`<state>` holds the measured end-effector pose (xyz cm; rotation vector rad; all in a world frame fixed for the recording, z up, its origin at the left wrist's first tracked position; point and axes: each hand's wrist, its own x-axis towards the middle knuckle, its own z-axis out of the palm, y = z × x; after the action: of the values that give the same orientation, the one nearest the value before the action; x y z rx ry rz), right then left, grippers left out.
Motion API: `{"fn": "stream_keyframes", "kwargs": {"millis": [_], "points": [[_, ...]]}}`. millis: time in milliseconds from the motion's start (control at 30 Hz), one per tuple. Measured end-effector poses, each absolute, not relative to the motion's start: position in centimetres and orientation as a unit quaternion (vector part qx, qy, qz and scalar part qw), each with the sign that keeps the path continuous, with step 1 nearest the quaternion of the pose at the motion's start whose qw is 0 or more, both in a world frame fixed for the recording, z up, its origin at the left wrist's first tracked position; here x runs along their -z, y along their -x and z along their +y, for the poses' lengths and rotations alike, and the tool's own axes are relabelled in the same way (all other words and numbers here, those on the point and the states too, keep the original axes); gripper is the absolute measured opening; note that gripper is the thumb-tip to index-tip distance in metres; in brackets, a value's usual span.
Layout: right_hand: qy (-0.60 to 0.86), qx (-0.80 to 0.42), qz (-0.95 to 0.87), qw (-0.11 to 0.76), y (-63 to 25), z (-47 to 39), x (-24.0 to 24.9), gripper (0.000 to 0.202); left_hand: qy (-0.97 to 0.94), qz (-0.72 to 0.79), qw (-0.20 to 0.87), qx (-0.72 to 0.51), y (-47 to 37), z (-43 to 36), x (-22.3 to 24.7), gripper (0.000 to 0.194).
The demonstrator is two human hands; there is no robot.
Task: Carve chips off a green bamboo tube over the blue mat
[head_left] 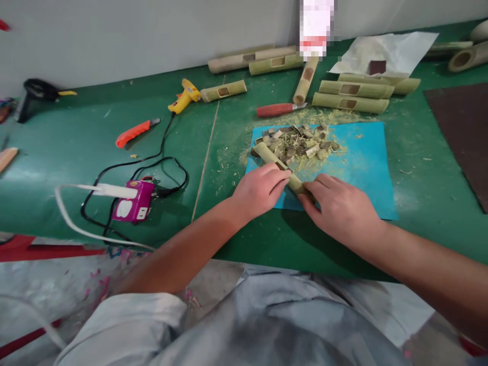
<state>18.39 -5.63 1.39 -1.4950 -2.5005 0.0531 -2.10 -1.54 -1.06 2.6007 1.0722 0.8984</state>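
Observation:
A bamboo tube (266, 153) with a cut opening lies slanted over a blue sheet (366, 168). My left hand (263, 189) is closed at the opening, its fingertips pinching something small and dark that is mostly hidden. Around the near right end of the tube, my right hand (339, 206) has its thumb and fingers wrapped. Beyond the tube, a pile of bamboo chips and shavings (301, 142) covers part of the sheet.
Behind the sheet lie a red-handled knife (275, 110) and several cut bamboo tubes (349, 102). To the left are an orange cutter (133, 134), a yellow glue gun (183, 97) and a purple power adapter (134, 201) with looping cables. A dark board (463, 132) sits right.

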Motion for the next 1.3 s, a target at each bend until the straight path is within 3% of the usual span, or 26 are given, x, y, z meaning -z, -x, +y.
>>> {"fn": "stream_keyframes", "kwargs": {"millis": [200, 933, 1300], "points": [[0.518, -0.038, -0.849, 0.096, -18.3, -5.7, -1.4, 0.031, -0.865, 0.359, 0.113, -0.332, 2.2, -1.9, 0.8, 0.020], [0.509, -0.058, -0.854, 0.097, -18.5, -5.5, -1.1, 0.032, -0.905, 0.342, 0.067, -0.244, 1.2, -3.1, 0.9, 0.030], [0.519, -0.069, -0.849, 0.072, -18.5, -5.6, -1.2, 0.031, -0.878, 0.356, 0.099, -0.305, 2.1, -2.5, 1.0, 0.024]]}}
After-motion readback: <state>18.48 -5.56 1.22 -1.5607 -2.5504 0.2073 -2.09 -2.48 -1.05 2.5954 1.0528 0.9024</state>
